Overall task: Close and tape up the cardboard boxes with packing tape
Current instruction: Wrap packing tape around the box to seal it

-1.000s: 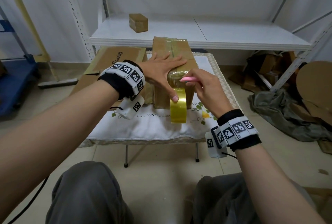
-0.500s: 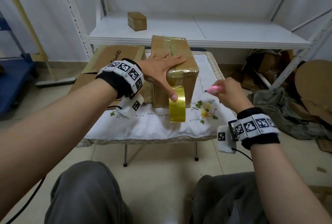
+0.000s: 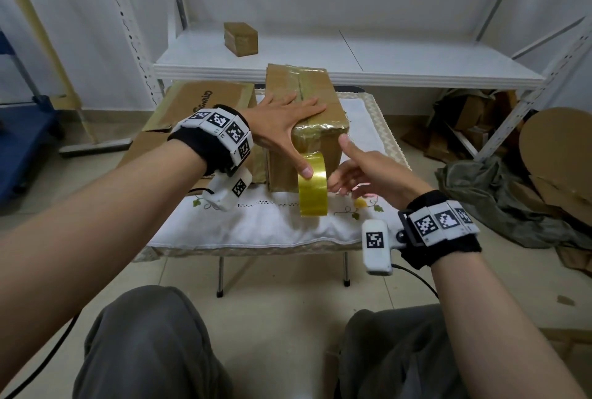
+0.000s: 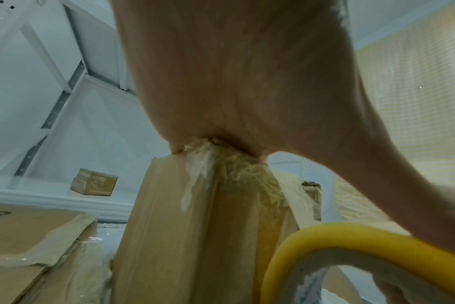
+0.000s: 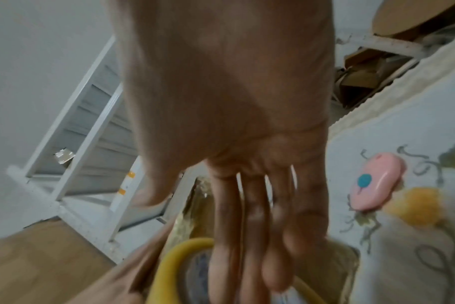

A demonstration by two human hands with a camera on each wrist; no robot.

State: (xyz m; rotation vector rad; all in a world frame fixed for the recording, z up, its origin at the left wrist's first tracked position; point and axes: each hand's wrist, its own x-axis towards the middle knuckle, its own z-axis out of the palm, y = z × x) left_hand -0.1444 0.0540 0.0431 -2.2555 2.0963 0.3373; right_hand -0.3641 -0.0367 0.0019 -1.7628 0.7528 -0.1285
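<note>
A tall cardboard box with shiny tape along its top seam and near edge stands on the small table. My left hand lies flat on its top, fingers straight, with the thumb pressing the yellow tape roll that stands on edge against the box front. My right hand is empty, fingers straight and reaching to the roll's right side, thumb raised beside the box corner. The pink cutter lies on the cloth under that hand. The left wrist view shows the box and roll close up.
The white embroidered tablecloth covers the low folding table. Flattened cardboard lies left of the box. A small taped box sits on the white shelf behind. Cardboard scraps and grey cloth pile up on the floor at right.
My right hand took the pink cutter away from the tape to the right, laid it on the cloth, and has come back empty toward the roll. The left hand has stayed put.
</note>
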